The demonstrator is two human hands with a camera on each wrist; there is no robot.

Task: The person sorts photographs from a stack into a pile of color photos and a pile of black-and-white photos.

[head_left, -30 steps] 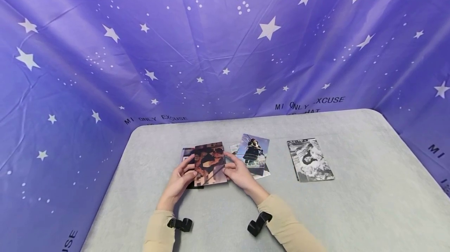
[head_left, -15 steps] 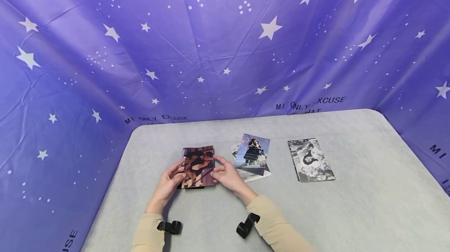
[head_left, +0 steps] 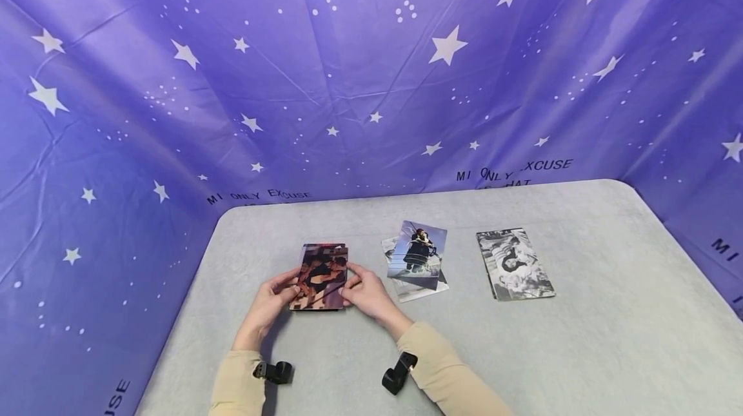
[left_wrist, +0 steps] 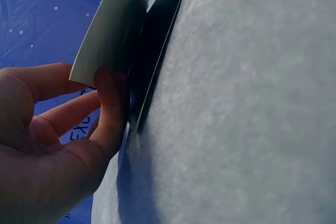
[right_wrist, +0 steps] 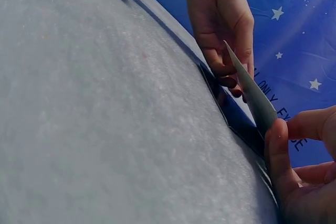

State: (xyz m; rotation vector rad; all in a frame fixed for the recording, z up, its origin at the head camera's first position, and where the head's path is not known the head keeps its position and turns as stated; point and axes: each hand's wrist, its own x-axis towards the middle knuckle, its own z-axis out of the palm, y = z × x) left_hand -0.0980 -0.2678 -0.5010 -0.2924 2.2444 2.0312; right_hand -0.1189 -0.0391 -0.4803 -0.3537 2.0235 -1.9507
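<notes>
A reddish-brown photo card (head_left: 318,279) is held between both hands, close over a small stack of cards at the left of the table. My left hand (head_left: 269,303) pinches its left edge between thumb and fingers. On the opposite edge my right hand (head_left: 369,293) pinches it the same way. The left wrist view shows the pale back of the card (left_wrist: 113,27) tilted above a dark card (left_wrist: 157,40) lying on the table. In the right wrist view the held card (right_wrist: 254,98) slants over the dark glossy stack (right_wrist: 231,116), which it mostly hides in the head view.
Right of the hands lies a loose, fanned pile with a blue photo card (head_left: 418,251) on top. Farther right is a neater stack topped by a black-and-white photo card (head_left: 516,264). A purple star-printed curtain (head_left: 348,80) hangs behind the grey table (head_left: 522,358).
Both hands have carried the reddish-brown photo card left and slightly down, so it now lines up over the left stack. The other two piles stay put.
</notes>
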